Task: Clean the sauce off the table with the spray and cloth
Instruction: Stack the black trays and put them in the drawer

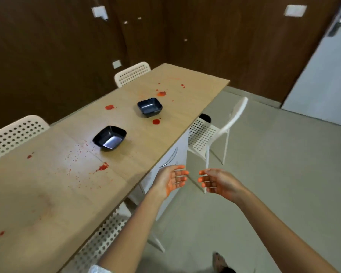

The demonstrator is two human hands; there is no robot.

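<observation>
Both hands, left (172, 179) and right (218, 182), hover empty with fingers spread, off the table's (195, 83) right edge. Sauce (156, 121) spots the top around two bowls (109, 137); spray and cloth unseen. Risk: wiping may smear sauce or knock bowls.
</observation>
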